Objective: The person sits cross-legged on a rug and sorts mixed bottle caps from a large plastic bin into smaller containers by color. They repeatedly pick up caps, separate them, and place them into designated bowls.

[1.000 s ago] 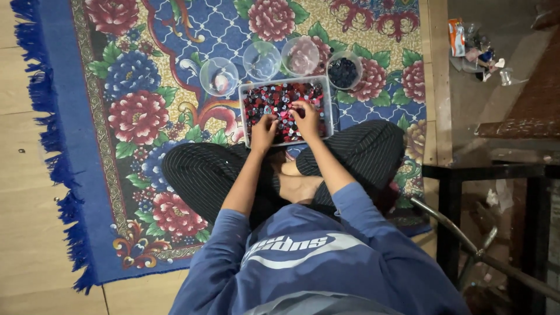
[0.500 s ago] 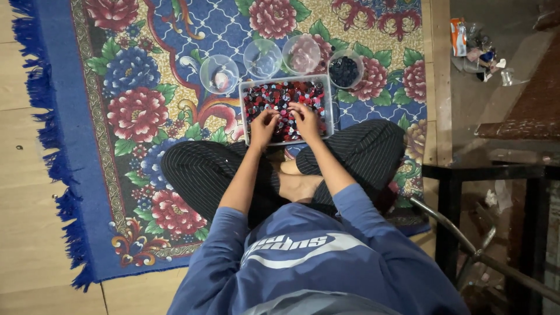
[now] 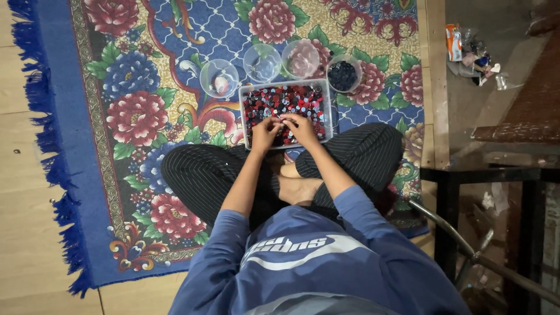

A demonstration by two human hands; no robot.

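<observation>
Both hands sit in the near edge of the clear tray at frame centre, the left hand and right hand touching, fingers bunched over the red and dark buttons; whether they pinch one I cannot tell.

Floral rug, black table frame, litter pile
</observation>
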